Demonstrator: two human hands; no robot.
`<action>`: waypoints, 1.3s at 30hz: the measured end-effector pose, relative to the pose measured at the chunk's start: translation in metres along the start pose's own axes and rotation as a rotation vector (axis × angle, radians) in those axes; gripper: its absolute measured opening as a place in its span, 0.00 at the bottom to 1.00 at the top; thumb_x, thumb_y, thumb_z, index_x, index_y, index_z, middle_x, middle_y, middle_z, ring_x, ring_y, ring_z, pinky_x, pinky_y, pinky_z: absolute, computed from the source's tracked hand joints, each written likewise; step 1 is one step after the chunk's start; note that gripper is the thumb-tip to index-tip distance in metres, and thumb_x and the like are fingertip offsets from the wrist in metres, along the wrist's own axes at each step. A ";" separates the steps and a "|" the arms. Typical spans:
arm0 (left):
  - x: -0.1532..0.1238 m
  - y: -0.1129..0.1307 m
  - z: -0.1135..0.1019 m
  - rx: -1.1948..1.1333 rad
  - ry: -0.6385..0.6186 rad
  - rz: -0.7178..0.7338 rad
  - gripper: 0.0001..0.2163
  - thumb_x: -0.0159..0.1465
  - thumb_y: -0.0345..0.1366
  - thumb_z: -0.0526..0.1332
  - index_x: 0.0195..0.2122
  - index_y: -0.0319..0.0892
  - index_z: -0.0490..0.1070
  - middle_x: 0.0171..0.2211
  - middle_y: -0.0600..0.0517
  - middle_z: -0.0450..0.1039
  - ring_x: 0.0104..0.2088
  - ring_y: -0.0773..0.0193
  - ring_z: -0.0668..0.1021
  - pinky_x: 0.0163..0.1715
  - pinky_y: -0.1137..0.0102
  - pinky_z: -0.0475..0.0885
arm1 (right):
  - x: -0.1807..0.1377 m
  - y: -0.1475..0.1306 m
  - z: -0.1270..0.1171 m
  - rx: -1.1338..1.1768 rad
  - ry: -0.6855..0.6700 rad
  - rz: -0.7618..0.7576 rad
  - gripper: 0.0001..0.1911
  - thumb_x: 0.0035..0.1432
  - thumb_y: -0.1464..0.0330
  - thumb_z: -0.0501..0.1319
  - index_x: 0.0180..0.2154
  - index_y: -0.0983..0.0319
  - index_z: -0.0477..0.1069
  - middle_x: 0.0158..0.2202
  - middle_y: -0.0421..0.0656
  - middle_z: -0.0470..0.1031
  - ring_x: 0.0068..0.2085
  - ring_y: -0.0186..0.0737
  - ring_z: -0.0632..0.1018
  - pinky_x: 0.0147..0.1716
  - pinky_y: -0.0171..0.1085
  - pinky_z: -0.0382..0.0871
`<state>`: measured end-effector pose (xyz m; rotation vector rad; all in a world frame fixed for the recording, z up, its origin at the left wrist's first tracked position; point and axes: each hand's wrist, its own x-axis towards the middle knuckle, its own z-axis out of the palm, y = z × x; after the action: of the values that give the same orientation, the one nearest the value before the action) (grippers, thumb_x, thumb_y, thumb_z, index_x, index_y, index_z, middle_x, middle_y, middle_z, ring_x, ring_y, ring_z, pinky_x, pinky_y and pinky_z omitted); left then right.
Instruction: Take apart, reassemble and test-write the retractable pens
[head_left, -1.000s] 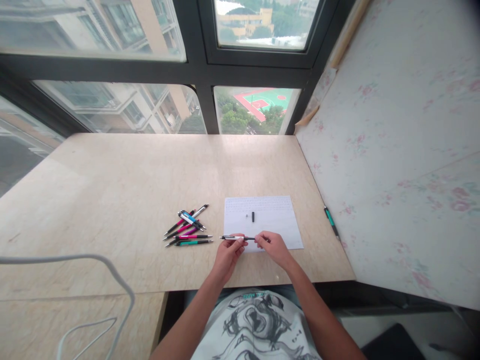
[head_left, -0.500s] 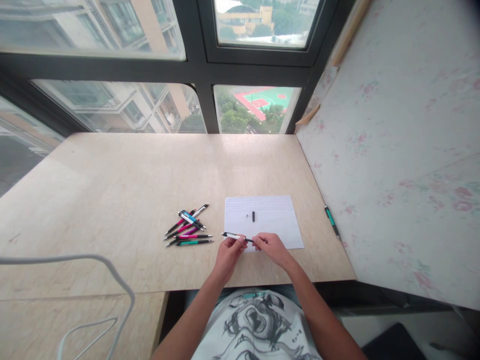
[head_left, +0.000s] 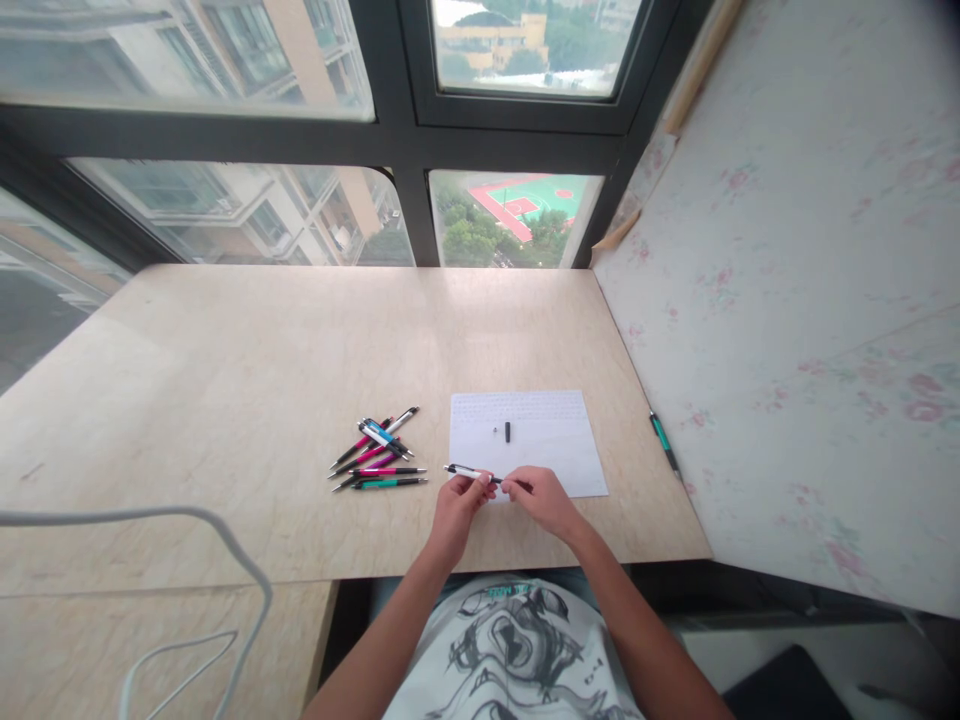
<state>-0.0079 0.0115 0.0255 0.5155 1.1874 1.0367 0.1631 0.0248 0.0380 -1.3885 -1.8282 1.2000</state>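
Slim white-and-black pen (head_left: 469, 472) held between both hands just above the near edge of the surface (head_left: 225, 360), over the near-left corner of a white paper sheet (head_left: 555, 445). Left hand (head_left: 459, 510) pinches the pen's barrel with thumb and fingertips closed on it; right hand (head_left: 541, 497) is closed at the pen's right end, fingers curled, exact grip hidden by the fingers. Pen's long axis runs roughly parallel to the near edge, left end slightly farther away, dark tip-like end pointing toward the left edge. Surface is smooth, pale beige stone-look with faint veining, matte sheen. Sheet is flat, rectangular, faint lines of writing along its far edge. On the sheet, a small black cylindrical part (head_left: 508, 432) and a tiny pale bit (head_left: 496, 430) just beside it. Left of the sheet, a loose pile of plastic click pens (head_left: 379, 455), pink, teal, blue and white barrels, crossing one another. A teal pen (head_left: 663, 443) lies alone at the right edge, against the floral-patterned wall.
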 end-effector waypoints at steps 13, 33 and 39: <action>-0.001 0.001 0.001 -0.070 -0.004 -0.001 0.17 0.49 0.45 0.72 0.34 0.38 0.79 0.29 0.48 0.77 0.30 0.63 0.76 0.35 0.69 0.69 | -0.001 -0.002 0.001 0.066 0.100 0.045 0.12 0.61 0.63 0.57 0.30 0.61 0.75 0.28 0.41 0.77 0.31 0.37 0.76 0.31 0.33 0.66; -0.008 0.005 0.002 -0.107 -0.184 -0.022 0.12 0.53 0.37 0.71 0.37 0.38 0.79 0.32 0.48 0.78 0.34 0.64 0.77 0.38 0.70 0.69 | -0.004 0.002 -0.005 0.233 0.200 0.087 0.11 0.55 0.64 0.62 0.40 0.60 0.75 0.33 0.41 0.76 0.34 0.38 0.76 0.31 0.34 0.68; -0.003 -0.002 0.002 -0.099 -0.192 -0.005 0.11 0.55 0.37 0.70 0.38 0.38 0.78 0.31 0.48 0.78 0.34 0.64 0.76 0.37 0.71 0.68 | -0.005 0.002 -0.001 0.212 0.170 0.076 0.12 0.56 0.62 0.62 0.41 0.60 0.75 0.35 0.43 0.77 0.36 0.39 0.76 0.30 0.33 0.68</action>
<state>-0.0052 0.0082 0.0267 0.5217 0.9628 1.0133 0.1668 0.0206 0.0372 -1.4030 -1.4995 1.2342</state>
